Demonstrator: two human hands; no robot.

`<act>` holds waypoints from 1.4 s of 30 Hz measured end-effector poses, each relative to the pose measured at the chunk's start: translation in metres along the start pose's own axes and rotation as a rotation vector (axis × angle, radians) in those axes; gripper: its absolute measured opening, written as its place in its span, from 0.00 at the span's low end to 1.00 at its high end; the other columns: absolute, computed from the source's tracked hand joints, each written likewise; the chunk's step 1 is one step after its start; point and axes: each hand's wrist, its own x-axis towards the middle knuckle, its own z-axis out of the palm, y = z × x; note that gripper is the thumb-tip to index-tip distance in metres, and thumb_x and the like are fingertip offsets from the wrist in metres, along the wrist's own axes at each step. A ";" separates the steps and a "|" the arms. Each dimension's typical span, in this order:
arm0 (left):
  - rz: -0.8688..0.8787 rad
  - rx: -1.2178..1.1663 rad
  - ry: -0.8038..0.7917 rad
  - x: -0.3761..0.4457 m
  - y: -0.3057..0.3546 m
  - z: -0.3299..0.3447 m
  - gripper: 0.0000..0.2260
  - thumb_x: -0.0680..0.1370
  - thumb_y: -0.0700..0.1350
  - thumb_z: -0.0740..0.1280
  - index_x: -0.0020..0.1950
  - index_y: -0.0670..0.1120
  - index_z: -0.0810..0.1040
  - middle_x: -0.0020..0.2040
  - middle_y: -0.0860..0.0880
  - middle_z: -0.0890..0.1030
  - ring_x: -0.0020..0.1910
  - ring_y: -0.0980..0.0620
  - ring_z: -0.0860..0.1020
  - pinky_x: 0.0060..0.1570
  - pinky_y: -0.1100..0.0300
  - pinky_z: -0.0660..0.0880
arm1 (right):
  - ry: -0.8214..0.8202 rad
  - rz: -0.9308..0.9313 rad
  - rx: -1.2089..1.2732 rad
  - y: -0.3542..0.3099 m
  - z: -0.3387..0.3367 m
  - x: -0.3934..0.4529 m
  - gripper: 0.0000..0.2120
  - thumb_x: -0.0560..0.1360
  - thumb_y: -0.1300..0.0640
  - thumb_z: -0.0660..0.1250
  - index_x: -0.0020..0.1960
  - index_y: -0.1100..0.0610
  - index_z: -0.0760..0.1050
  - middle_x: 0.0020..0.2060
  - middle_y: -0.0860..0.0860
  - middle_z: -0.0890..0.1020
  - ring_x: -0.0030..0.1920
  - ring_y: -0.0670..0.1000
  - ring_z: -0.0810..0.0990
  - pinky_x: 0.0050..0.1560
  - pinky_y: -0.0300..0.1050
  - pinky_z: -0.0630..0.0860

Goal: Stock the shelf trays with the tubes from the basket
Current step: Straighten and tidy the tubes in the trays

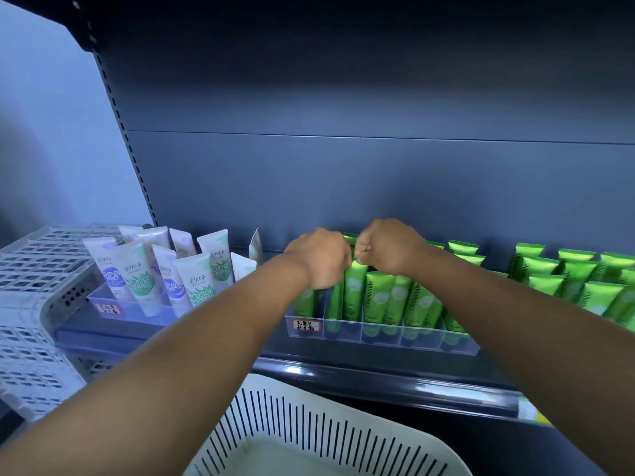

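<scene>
Both bare forearms stretch forward and converge. The left hand and right hand sit knuckles up, just beside each other at the same height, fingers curled under and mostly hidden from view.

Open air stood above the shelf, up to the dark back panel. A bare gap lay between the white tubes near the left edge and the packed green tubes. A latticed crate blocked the left end; a slotted basket sat below the front edge.
</scene>
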 end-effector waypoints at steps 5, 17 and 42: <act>0.028 0.028 -0.042 0.007 -0.012 -0.004 0.12 0.74 0.41 0.66 0.51 0.56 0.82 0.56 0.50 0.79 0.61 0.47 0.74 0.61 0.54 0.73 | 0.000 0.016 0.029 0.003 0.000 -0.001 0.07 0.73 0.57 0.66 0.45 0.51 0.82 0.47 0.48 0.85 0.52 0.52 0.81 0.48 0.41 0.72; -0.014 0.097 0.095 0.002 -0.013 0.002 0.06 0.74 0.46 0.69 0.49 0.56 0.80 0.53 0.48 0.76 0.60 0.46 0.74 0.50 0.58 0.68 | 0.028 0.023 0.036 0.002 0.002 -0.005 0.07 0.73 0.57 0.66 0.45 0.51 0.83 0.45 0.49 0.85 0.51 0.54 0.81 0.51 0.44 0.75; -0.030 0.007 0.144 -0.003 -0.011 0.008 0.06 0.75 0.47 0.68 0.51 0.54 0.81 0.53 0.47 0.79 0.60 0.47 0.74 0.54 0.56 0.71 | 0.043 0.011 0.055 -0.005 0.006 0.004 0.07 0.73 0.59 0.67 0.42 0.52 0.82 0.42 0.49 0.85 0.48 0.53 0.81 0.45 0.40 0.72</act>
